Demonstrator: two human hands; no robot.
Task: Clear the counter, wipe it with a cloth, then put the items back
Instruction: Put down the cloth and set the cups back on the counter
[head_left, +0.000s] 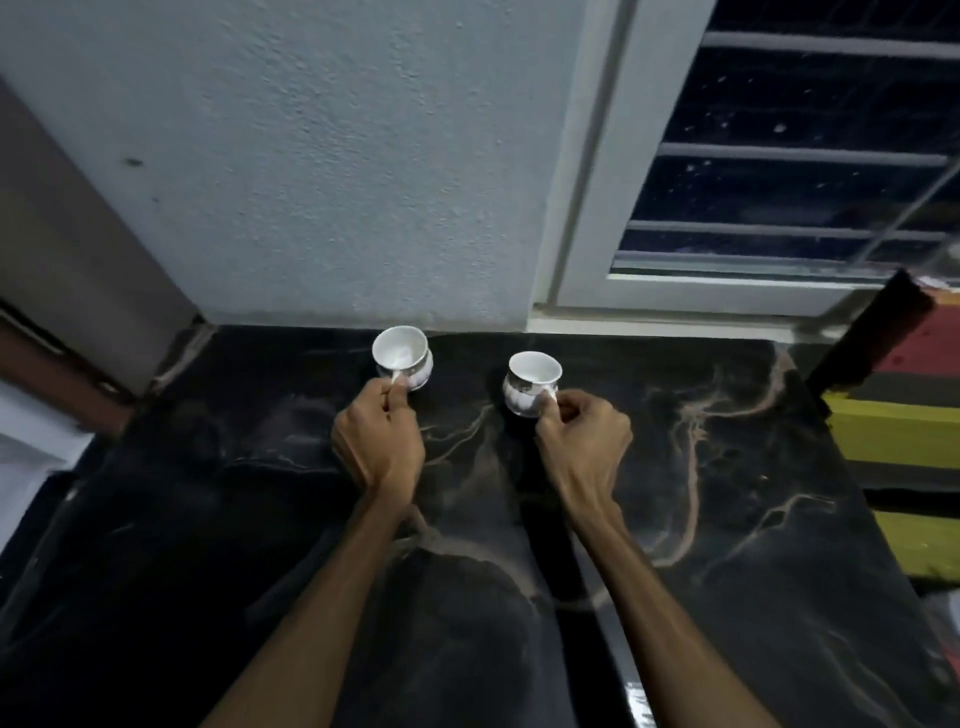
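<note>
Two small white cups are at the back of the black marble counter (727, 467), near the wall. My left hand (379, 436) pinches the handle of the left cup (402, 356), which is close to the wall. My right hand (584, 441) pinches the handle of the right cup (532, 382), a little nearer to me. Both cups are upright and look empty inside. Whether they rest on the counter or are held just above it, I cannot tell. No cloth is in view.
A pale textured wall (311, 182) rises behind the counter. At the right is a white-framed window (779, 156) with horizontal bars. A striped red, yellow and black surface (904, 431) lies past the counter's right edge. A brown frame (62, 364) is at the left.
</note>
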